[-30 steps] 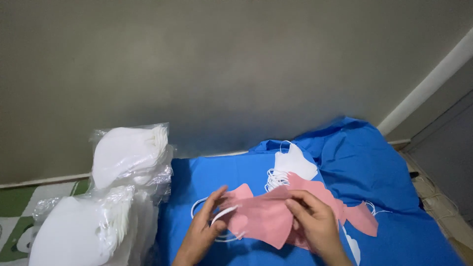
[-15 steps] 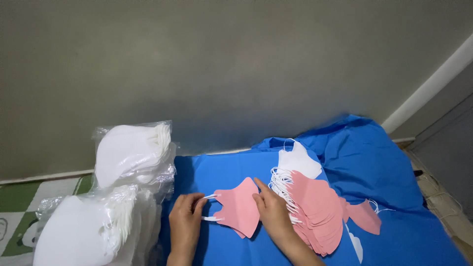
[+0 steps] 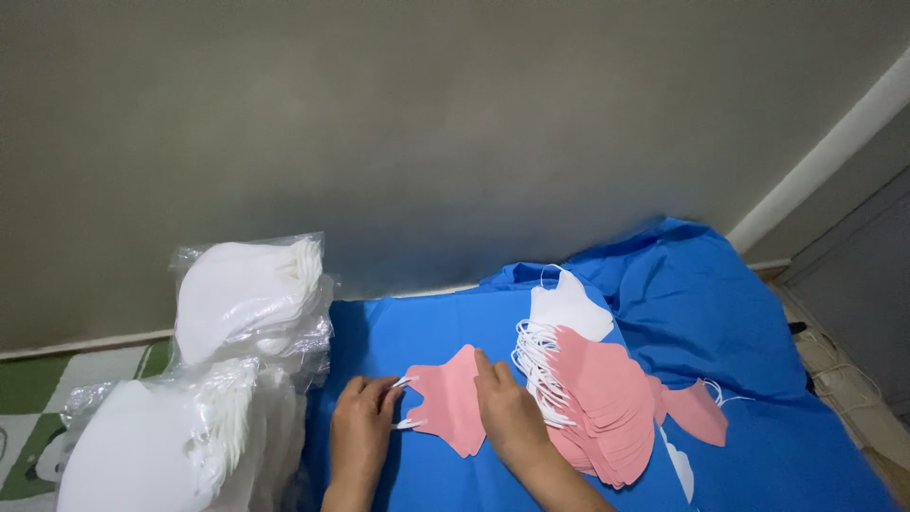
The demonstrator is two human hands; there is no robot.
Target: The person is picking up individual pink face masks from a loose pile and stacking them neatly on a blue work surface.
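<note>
I see pink mask flat on blue cloth, long axis 12 to 6, loops pointing 9. Left hand pinches loops. Right hand flat, presses mask.

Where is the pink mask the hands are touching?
The pink mask lies flat on the blue cloth low in the head view, between the left hand and right hand, left of the pink mask stack.

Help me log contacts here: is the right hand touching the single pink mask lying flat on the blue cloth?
Touching. The head view shows the right hand pressed flat on the pink mask, its fingers overlapping the mask's right edge with no gap.
</note>
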